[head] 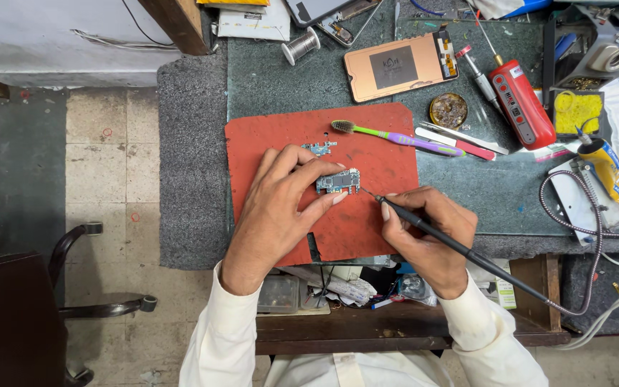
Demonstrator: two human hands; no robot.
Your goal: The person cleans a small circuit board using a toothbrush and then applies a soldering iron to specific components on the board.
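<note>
My left hand [277, 208] pinches a small blue circuit board [338, 181] flat on a red mat [388, 168], thumb and fingers at its left edge. My right hand [428, 233] grips a black soldering iron [431, 229] like a pen. Its thin tip reaches the board's right edge. A second, smaller blue board piece [319, 148] lies on the mat just above my left fingers.
A green and purple toothbrush [395, 137] lies across the mat's top right. Behind it are an open phone back [399, 68], a round brass tin [448, 110], a red tool [521, 104], tweezers [467, 136], a solder spool [301, 46] and a yellow sponge [577, 112]. A chair [30, 308] stands on the left.
</note>
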